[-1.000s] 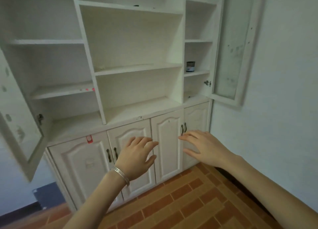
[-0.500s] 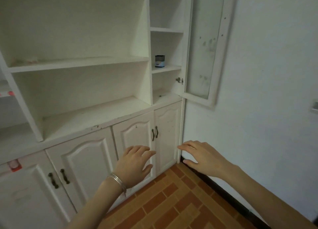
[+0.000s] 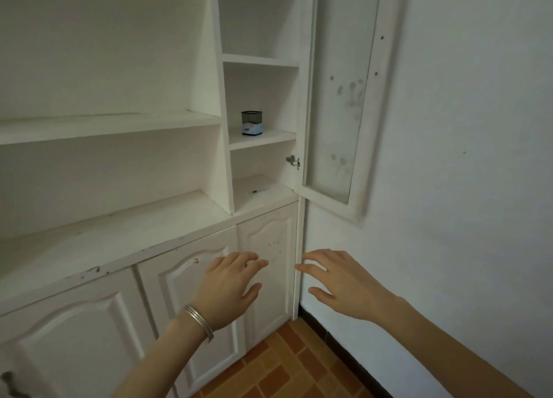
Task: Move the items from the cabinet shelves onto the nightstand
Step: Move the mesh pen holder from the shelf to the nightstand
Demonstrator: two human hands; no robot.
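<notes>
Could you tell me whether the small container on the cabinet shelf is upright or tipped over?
Upright: the container stands on its base on the shelf, dark rim on top.

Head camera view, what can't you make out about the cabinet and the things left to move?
All in the head view:
The small container on the narrow right shelf: label too small to read, contents unseen.
The thin dark thing on the shelf below: too small to identify.
The cabinet: top and left shelves cut off by the picture's edges.
The lower doors: shut, hiding the inside.
The nightstand: outside the picture.
</notes>
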